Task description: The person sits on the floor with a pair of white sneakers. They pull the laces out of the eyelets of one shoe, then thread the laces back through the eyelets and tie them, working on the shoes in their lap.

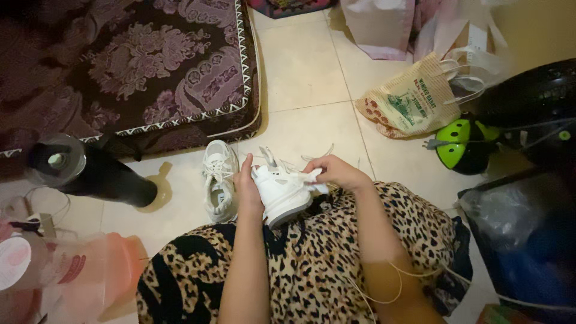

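- A patterned maroon mattress [150, 66] fills the floor's far left corner; its trimmed edge leaves bare tile [300, 72] open beyond the knees.
- A white sneaker [282, 192] rests on the leopard-print lap [312, 258].
- A second sneaker [219, 180] lies on the tile just left of it.
- The left hand [248, 189] grips the held sneaker's side.
- The right hand [336, 171] pinches its laces [300, 171].

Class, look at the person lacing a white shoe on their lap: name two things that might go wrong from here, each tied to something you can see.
1. The loose lace ends fan out past the right hand; they might tangle or slip back out of the white shoe.
2. The dark bottle stands close to the left elbow, beside the second shoe; a wide arm movement might knock it over.
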Available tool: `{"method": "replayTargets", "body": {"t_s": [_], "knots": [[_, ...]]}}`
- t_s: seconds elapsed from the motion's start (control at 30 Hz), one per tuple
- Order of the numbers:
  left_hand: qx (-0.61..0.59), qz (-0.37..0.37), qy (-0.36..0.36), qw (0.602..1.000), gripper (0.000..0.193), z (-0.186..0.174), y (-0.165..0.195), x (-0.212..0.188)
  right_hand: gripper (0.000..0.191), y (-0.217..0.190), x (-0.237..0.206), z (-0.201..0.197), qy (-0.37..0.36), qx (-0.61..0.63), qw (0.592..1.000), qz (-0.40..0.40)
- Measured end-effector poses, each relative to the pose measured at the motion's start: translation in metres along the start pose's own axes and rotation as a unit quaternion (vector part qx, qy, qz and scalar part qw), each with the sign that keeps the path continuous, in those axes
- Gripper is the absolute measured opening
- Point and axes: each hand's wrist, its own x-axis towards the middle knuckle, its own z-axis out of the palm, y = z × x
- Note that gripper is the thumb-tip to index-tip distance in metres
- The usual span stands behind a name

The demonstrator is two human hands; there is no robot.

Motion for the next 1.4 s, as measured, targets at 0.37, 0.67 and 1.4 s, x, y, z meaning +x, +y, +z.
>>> {"method": "replayTargets", "body": {"t_s": [0.37,0.67,1.4], "knots": [[0.010,-0.006,-0.009,1.000,0.033,0.001,0.004,-0.005,0.025,0.018,0.017,0.002,0.119,-0.151,0.980,0.052],[0.113,0.157,-0.163,0.967,0.023,-0.001,-0.012,-0.008,0.027,-0.045,-0.036,-0.013,0.089,-0.005,0.995,0.046],[0.851,0.217,-0.129,0.460,0.027,0.011,-0.014,-0.023,0.034,0.038,0.005,-0.061,0.477,0.057,0.874,0.067]]}}
